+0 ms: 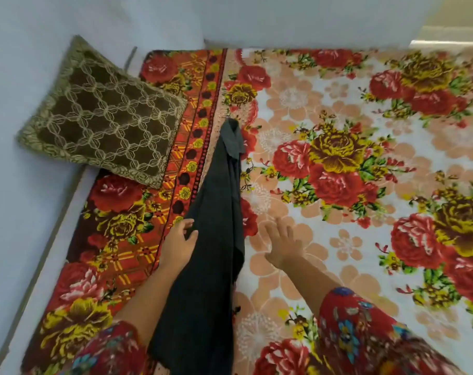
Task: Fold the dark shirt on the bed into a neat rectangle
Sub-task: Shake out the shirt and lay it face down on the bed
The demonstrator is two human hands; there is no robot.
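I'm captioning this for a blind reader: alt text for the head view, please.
A dark shirt lies bunched in a long strip on a floral bedspread, the left hand at its edge, the right hand open beside it. A brown cushion sits far left.

Probably a home bedroom: a floral bedspread and cushion against plain walls.

Open bedspread rightward; cushion far left.

head view | looks steeply down, forward | close over bed
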